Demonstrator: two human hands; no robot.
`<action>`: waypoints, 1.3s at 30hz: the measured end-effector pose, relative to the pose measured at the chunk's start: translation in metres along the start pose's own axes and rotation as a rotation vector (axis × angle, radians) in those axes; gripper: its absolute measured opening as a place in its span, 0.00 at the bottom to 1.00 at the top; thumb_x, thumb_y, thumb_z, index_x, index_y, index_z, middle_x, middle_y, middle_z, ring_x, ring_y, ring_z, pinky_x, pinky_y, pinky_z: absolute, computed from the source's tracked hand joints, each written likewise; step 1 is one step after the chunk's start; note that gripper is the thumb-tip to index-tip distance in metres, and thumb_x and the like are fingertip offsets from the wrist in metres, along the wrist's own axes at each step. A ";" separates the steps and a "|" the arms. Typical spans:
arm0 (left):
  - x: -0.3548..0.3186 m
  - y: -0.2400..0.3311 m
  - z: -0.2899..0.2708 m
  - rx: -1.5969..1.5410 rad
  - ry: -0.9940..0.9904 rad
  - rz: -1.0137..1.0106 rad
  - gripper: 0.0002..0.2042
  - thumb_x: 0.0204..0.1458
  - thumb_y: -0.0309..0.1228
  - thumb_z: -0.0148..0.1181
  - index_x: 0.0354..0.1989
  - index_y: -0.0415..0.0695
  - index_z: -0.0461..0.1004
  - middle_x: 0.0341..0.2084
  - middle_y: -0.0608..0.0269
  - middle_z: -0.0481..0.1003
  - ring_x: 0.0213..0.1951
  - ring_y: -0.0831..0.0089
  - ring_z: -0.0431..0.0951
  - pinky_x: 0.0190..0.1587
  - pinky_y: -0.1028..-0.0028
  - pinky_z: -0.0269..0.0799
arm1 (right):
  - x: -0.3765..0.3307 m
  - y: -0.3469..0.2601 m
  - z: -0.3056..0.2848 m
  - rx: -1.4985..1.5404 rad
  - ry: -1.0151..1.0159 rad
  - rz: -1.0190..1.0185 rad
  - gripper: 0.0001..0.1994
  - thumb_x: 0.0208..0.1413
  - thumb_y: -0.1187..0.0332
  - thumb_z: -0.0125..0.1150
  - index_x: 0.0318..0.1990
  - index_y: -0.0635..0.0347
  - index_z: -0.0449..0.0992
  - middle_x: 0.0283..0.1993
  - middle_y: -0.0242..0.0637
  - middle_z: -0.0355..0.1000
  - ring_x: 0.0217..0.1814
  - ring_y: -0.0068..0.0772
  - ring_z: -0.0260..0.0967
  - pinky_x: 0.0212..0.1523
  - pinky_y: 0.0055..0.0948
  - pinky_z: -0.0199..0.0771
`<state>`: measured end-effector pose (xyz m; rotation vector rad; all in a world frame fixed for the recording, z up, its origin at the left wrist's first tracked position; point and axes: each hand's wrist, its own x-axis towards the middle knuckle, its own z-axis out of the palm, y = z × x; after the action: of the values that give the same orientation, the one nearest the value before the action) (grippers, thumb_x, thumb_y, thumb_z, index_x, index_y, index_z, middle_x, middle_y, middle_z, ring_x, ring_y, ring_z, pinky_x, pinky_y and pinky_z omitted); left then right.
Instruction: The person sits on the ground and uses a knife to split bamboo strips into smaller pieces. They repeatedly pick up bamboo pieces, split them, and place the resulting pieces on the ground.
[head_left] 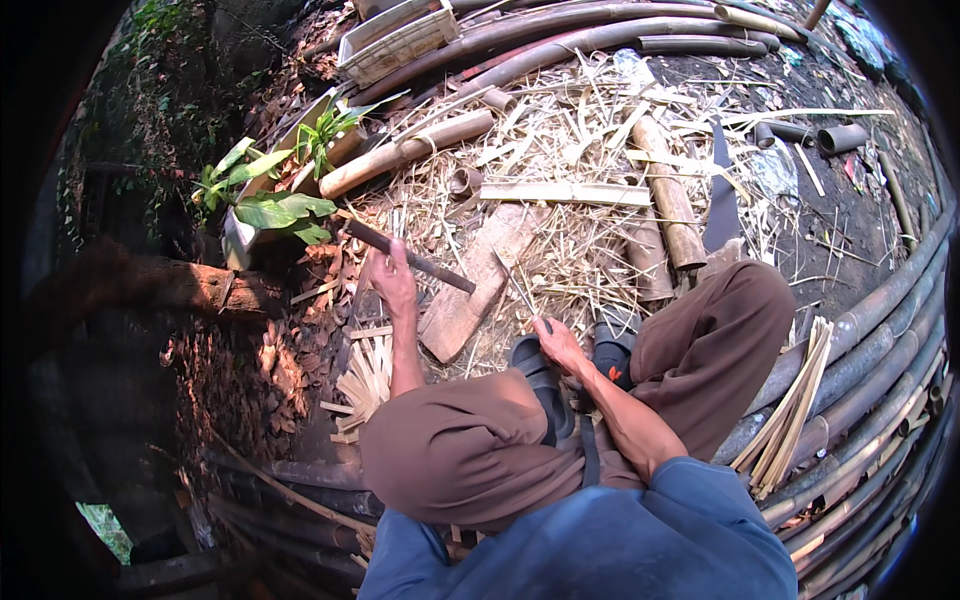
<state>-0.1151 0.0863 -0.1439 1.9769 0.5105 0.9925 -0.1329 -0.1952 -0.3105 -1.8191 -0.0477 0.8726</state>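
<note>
In my left hand [394,282] is a dark, straight, narrow piece [432,268], perhaps bamboo or metal. My fingers close on it near its middle, and it slants down to the right. Its lower end lies over a worn wooden board [455,322] on the ground. My right hand [563,347] is wrapped round the handle of a knife [518,283]. The thin blade points up and left toward the board, apart from the dark piece. Between my bent knees, dark sandals [545,385] show on my feet.
Pale shavings [570,235] litter the ground ahead. Cut bamboo lengths [665,195], a saw blade [721,195] and a split strip [565,193] lie among them. Thin slats stand in bundles at left [368,375] and right [795,410]. Long bamboo poles [860,365] run along the right.
</note>
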 end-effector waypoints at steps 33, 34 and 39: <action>-0.011 0.088 0.009 -0.702 0.426 -0.057 0.20 0.64 0.45 0.43 0.21 0.47 0.57 0.14 0.70 0.56 0.15 0.81 0.52 0.17 0.80 0.47 | -0.053 -0.117 0.003 -0.051 -0.072 -0.386 0.19 0.66 0.49 0.46 0.43 0.58 0.67 0.20 0.52 0.66 0.22 0.57 0.68 0.29 0.51 0.67; -0.011 0.088 0.005 -0.645 0.453 -0.053 0.20 0.64 0.45 0.43 0.21 0.47 0.58 0.14 0.69 0.56 0.15 0.81 0.52 0.17 0.80 0.47 | -0.064 -0.130 -0.002 -0.111 -0.195 -0.354 0.20 0.65 0.49 0.46 0.44 0.58 0.67 0.22 0.54 0.69 0.27 0.57 0.71 0.31 0.52 0.67; -0.015 0.093 0.011 -0.751 0.320 -0.095 0.19 0.63 0.46 0.43 0.23 0.47 0.58 0.15 0.68 0.58 0.15 0.80 0.54 0.18 0.79 0.50 | -0.013 -0.028 -0.007 -0.191 0.081 -0.251 0.20 0.64 0.51 0.48 0.41 0.62 0.69 0.30 0.61 0.74 0.37 0.69 0.71 0.38 0.56 0.70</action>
<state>-0.1162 0.0184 -0.0774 1.1275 0.3269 1.2235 -0.1283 -0.1937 -0.2788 -1.9725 -0.3104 0.6339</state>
